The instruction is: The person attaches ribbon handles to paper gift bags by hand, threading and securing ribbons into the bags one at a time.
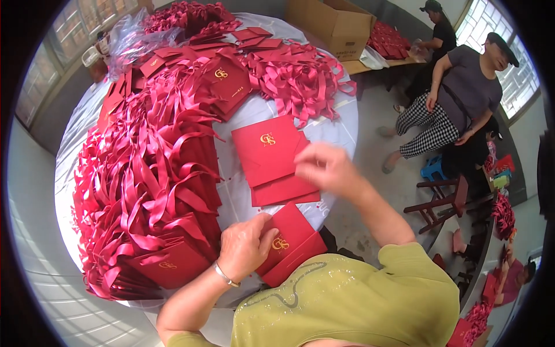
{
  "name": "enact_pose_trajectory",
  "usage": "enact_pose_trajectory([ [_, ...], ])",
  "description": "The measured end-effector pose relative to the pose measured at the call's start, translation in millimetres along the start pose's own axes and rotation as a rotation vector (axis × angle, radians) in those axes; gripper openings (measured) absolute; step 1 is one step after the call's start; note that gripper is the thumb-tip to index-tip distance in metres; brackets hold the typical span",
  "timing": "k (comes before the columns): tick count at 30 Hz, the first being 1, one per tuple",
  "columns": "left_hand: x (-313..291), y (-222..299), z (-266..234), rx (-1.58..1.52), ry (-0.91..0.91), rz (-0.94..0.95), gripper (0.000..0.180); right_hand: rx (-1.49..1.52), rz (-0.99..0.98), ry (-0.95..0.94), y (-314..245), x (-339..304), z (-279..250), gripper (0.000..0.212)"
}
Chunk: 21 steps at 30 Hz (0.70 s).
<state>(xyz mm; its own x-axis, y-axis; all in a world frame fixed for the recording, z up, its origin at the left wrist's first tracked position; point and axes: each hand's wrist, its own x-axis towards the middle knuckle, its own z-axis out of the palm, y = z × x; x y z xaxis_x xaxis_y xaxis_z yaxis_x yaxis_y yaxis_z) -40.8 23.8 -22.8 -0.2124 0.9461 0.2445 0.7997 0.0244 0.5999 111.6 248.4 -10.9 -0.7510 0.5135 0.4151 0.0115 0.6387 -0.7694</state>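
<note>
At lower centre, an olive-green short-sleeved top [370, 295] bears sparkling dots [338, 277] and a dark wavy motif [293, 292]; left of it, a silver bracelet [222, 274].

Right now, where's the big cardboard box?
In the head view, the cardboard box is at the top, just right of centre, beyond the far edge of the round table, with a red pile immediately to its right.

The left hand [245, 243] touches a red folder [292, 222], the blurred right hand [328, 169] at a folder stack [266, 151].
</note>
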Motion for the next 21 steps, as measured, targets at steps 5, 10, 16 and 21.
enact_pose_trajectory([
  [5, -2, 6, -3, 0.069, -0.031, -0.011, 0.028, -0.465, -0.094, 0.38, 89, 66, -37, 0.015],
  [10, -3, 10, -11, 0.152, -0.064, -0.042, 0.027, -0.85, -0.126, 0.329, 109, 81, -29, 0.013],
  [16, -3, 10, -14, 0.109, -0.076, -0.058, 0.026, -0.348, 0.136, 0.289, 83, 52, -24, 0.01],
  [21, -4, 3, -10, -0.004, -0.064, -0.071, 0.026, 0.013, 0.178, 0.267, 57, 21, -16, 0.013],
])
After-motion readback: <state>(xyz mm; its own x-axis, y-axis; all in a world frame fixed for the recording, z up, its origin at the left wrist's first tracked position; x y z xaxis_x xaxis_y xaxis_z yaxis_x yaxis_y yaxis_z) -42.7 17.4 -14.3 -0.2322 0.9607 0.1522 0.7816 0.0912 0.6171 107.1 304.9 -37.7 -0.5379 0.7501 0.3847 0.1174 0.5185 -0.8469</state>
